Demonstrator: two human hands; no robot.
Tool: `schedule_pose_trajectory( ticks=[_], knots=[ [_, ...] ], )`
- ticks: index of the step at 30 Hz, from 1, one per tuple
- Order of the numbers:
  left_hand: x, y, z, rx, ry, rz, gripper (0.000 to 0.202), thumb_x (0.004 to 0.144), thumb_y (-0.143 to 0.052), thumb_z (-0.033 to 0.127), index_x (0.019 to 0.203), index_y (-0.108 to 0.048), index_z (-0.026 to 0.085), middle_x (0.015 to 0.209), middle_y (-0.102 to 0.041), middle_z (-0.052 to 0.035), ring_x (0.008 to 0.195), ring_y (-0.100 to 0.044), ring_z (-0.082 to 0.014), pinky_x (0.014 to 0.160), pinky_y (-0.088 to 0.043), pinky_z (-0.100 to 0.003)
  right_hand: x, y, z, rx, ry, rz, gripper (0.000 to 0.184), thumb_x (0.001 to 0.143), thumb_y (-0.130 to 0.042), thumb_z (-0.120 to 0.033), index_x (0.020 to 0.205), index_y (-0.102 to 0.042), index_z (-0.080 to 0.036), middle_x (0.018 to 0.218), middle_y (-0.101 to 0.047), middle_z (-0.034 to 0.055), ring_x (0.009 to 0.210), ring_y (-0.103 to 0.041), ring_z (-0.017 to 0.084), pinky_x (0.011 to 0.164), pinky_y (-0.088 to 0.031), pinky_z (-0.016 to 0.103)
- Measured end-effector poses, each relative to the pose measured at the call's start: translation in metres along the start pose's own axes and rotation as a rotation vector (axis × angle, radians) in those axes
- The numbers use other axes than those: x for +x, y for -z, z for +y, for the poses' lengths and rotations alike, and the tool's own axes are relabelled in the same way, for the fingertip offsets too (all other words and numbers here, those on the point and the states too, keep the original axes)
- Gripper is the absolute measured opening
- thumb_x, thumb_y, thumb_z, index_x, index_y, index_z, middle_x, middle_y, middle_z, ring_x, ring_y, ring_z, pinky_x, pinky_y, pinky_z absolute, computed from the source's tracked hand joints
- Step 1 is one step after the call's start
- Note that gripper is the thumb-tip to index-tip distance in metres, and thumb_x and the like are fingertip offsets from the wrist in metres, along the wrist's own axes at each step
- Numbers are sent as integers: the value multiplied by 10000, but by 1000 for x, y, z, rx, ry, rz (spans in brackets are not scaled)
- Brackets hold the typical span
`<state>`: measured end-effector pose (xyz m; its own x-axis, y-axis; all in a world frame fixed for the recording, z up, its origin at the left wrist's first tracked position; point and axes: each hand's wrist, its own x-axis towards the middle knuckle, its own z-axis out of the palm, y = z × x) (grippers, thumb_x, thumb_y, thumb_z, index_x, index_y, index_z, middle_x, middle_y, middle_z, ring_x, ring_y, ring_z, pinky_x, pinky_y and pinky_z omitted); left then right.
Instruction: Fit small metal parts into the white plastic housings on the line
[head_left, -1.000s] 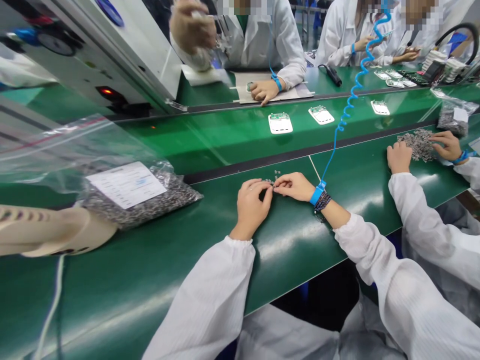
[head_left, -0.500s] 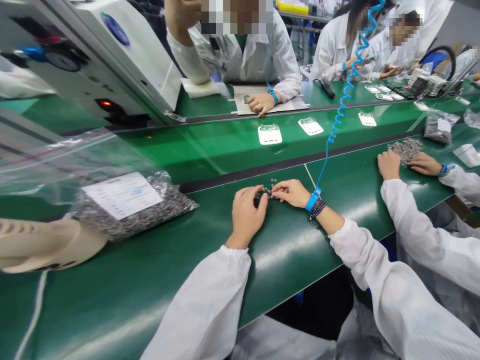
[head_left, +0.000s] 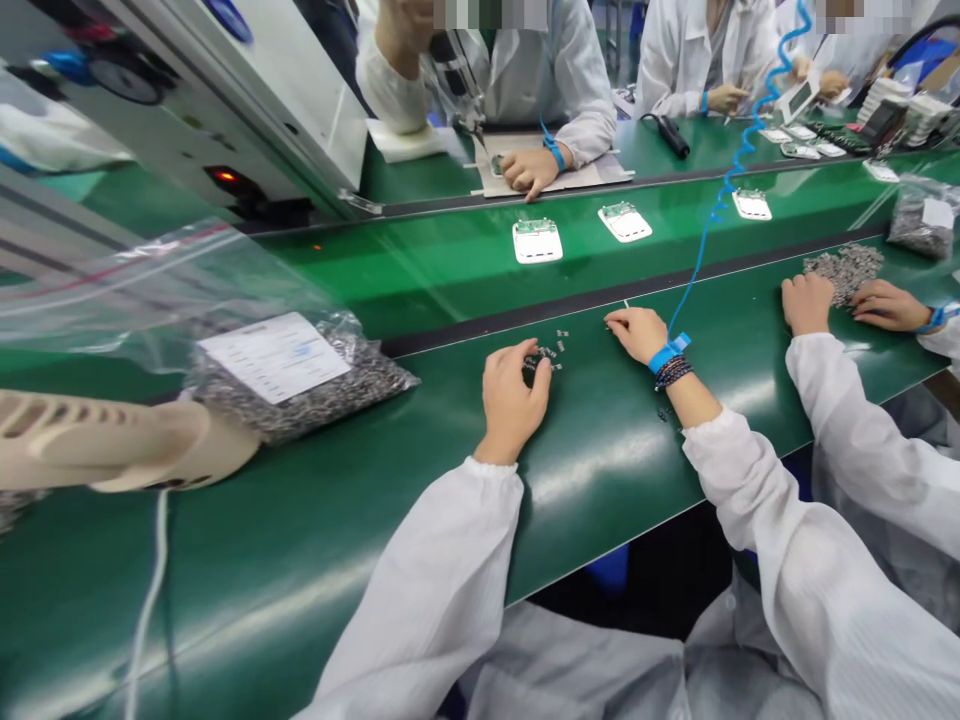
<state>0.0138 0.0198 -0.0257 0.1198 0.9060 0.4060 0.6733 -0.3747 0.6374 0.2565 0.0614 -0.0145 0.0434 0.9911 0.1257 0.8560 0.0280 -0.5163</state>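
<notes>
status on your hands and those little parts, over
Left hand cupped beside small silver metal parts; right hand resting on green belt; labelled clear plastic bag of parts off left

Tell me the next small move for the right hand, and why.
Probably slide the right hand left to the small metal parts. It lies apart from them on the green belt, with nothing visible in its fingers, while the left hand sits right at the scatter, so the parts seem within easy reach of both.
</notes>
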Motion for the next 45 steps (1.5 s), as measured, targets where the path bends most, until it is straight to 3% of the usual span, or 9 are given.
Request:
schedule_pose_trajectory(
  ticks=[14,22,29,33,38,40,42,43,45],
  knots=[
    [-4,-6,-3,162,-19,-35,295,870,-608,279,1149,-687,231,1224,-695,-118,1243,-532,-360,1027,-418,-545,-5,-3,-12,-12,79,-63,171,943,-654,-290,962,-801,-205,968,-731,65,904,-640,207,782,-468,294],
    [-4,-2,8,318,-7,-198,463,957,-510,359,1372,-616,182,1464,-543,-171,1419,-396,-374,1144,-342,-557,-14,-8,-31,-26,201,-150,176,956,-644,-305,983,-797,-221,964,-731,40,908,-644,184,793,-459,278],
    [-4,-2,13,431,-51,-319,544,988,-480,462,1480,-531,234,1614,-361,-181,1520,-260,-383,1194,-274,-579,-21,-13,-48,-67,235,-123,171,954,-618,-337,966,-774,-267,924,-739,41,949,-661,218,776,-459,330],
    [-4,-3,14,452,-66,-344,553,995,-476,483,1500,-510,261,1647,-304,-176,1537,-218,-401,1198,-252,-612,-33,29,-16,-69,238,-101,224,958,-580,-356,881,-764,-254,836,-729,56,925,-675,237,761,-445,372],
    [-2,-1,14,428,-85,-367,542,994,-478,504,1480,-532,270,1642,-314,-171,1539,-215,-399,1197,-261,-607,-44,151,102,-54,164,-25,244,956,-545,-364,837,-748,-298,782,-710,45,870,-665,213,745,-450,377],
    [-2,0,12,394,-75,-363,542,999,-466,481,1494,-510,265,1637,-331,-159,1538,-224,-384,1198,-277,-591,-45,189,141,-20,73,66,347,983,-458,-368,791,-743,-320,673,-653,41,804,-662,191,666,-419,336],
    [-1,0,10,372,-53,-351,580,998,-464,460,1533,-451,237,1632,-340,-162,1538,-225,-373,1201,-282,-582,-46,198,148,6,-33,195,449,1003,-366,-375,757,-741,-337,604,-601,43,743,-654,170,614,-386,312],
    [-1,-1,10,369,-45,-349,595,994,-469,458,1539,-440,221,1631,-340,-167,1539,-222,-373,1203,-278,-581,-46,188,137,-5,-39,186,434,997,-378,-377,772,-749,-349,616,-612,40,745,-656,167,611,-384,309],
    [-1,-1,9,376,-45,-360,585,988,-480,467,1509,-483,203,1632,-335,-176,1541,-210,-379,1208,-267,-584,-44,142,87,-78,68,20,269,950,-515,-371,866,-770,-380,743,-690,15,831,-670,176,664,-426,314]
  ],
)
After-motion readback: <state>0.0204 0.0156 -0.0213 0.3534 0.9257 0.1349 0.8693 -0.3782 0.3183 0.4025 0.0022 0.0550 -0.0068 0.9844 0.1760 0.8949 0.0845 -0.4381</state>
